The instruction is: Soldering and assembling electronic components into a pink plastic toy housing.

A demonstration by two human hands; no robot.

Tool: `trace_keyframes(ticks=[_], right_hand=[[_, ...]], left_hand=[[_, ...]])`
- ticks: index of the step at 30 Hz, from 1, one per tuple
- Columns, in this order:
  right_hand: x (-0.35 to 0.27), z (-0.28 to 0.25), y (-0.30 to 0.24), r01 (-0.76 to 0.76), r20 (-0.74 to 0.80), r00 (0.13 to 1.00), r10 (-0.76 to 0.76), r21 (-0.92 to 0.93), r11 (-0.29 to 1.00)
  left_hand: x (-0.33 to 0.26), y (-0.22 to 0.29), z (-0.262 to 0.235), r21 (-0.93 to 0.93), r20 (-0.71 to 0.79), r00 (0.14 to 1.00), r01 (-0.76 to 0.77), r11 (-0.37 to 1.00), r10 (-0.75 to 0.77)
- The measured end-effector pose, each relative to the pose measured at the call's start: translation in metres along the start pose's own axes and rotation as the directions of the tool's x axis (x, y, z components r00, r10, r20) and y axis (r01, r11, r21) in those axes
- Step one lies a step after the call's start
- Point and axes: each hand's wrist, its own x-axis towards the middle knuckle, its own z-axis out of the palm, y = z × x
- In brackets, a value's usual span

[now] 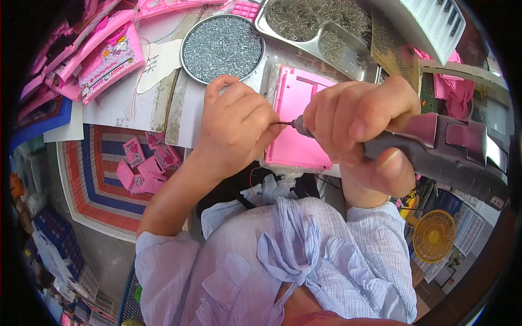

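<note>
My right hand (353,122) is wrapped round a dark electric screwdriver (435,146), which lies nearly level with its bit pointing left. The thin bit reaches the fingertips of my left hand (236,127). That hand is closed in a pinch at the bit's tip, and whatever sits between thumb and finger is hidden. Beneath both hands a pink plastic panel (296,149) with raised edges and a recess rests on clear plastic wrap. Just beyond my left hand stands a round metal dish (184,64) full of small silvery screws (223,46).
A steel tray (310,48) of small metal pieces stands at the back. Pink printed casings (111,65) with loose wires pile up far left. Lower left, a striped lined bin (103,204) holds several small pink pieces (147,171). A yellow basket (434,235) is at right.
</note>
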Motion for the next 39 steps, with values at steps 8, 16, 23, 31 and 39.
trace_keyframes(ticks=[8, 16, 23, 31, 39], right_hand=[[-0.020, 0.003, 0.012, -0.154, -0.025, 0.988, 0.153, -0.041, 0.987], [-0.024, 0.011, 0.018, -0.219, -0.037, 0.976, 0.216, -0.102, 0.970], [-0.022, 0.017, 0.017, -0.177, -0.032, 0.984, 0.175, -0.077, 0.981], [-0.016, -0.011, 0.018, -0.134, 0.253, 0.954, 0.162, -0.122, 0.983], [-0.021, 0.006, 0.022, -0.158, 0.126, 0.977, 0.171, -0.102, 0.982]], left_hand=[[0.016, -0.078, -0.017, 0.338, -0.049, 0.969, 0.244, 0.909, -0.242], [0.012, -0.079, 0.000, 0.448, -0.018, 0.967, 0.236, 0.862, -0.256], [0.012, -0.086, 0.006, 0.427, -0.108, 0.976, 0.215, 0.878, -0.187], [0.010, -0.071, 0.007, 0.303, -0.180, 0.969, 0.218, 0.928, -0.169], [-0.009, -0.033, -0.009, 0.140, -0.095, 0.976, 0.209, 0.968, -0.197]])
